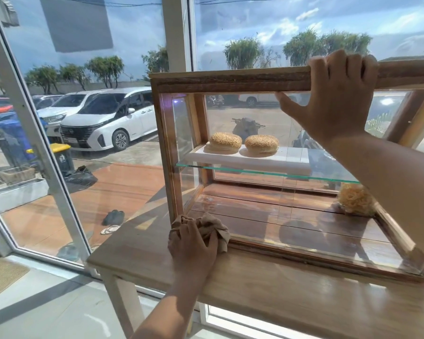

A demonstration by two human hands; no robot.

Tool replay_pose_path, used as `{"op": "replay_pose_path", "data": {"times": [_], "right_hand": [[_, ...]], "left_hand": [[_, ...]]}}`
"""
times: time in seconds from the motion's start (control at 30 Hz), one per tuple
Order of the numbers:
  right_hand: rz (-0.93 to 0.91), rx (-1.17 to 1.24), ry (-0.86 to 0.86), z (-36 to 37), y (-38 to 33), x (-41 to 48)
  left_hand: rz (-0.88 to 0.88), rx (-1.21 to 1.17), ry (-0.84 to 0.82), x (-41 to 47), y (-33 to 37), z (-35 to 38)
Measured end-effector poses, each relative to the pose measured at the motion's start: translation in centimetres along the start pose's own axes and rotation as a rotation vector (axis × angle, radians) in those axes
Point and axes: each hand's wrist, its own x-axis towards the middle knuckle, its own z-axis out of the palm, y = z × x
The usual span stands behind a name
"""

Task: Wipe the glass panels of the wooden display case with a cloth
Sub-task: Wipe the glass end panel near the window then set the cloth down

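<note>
One smooth wooden table [255, 297] carries the rectangular rough-wood, glass-panelled display case [230, 80] near its left edge. Right hand [338, 99] grips the top rail, fingers [339, 63] curled over. Left hand [194, 248] clutches a crumpled tan cloth [212, 225] at the case's lower-left front corner.

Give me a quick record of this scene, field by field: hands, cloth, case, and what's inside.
left hand: grips bunched cloth at lower left front corner of case
right hand: fingers curled over top rail of display case
upper shelf: two sesame buns on white board
lower level: pale frilly item, right end
support: wooden table
</note>
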Motion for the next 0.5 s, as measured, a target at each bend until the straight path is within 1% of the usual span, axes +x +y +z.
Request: {"op": "replay_pose_path", "data": {"times": [0.03, 0.1, 0.3, 0.37, 0.5], "right_hand": [[0.002, -0.003, -0.009, -0.1, 0.0, 0.0], [0.004, -0.005, -0.012, -0.1, 0.1, 0.0], [-0.001, 0.028, -0.072, -0.4, 0.1, 0.0], [-0.006, 0.027, -0.077, -0.5, 0.2, 0.0], [0.004, 0.007, -0.052, -0.3, 0.1, 0.0]], "left_hand": [[0.029, -0.017, -0.013, -0.1, 0.6, 0.3], [0.120, -0.063, 0.012, -0.2, 1.3, 0.7], [0.249, -0.117, 0.089, 0.2, -0.4, 1.0], [0.259, -0.121, 0.076, 0.2, -0.9, 1.2], [0.225, -0.145, 0.042, 0.8, -0.5, 0.7]]}}
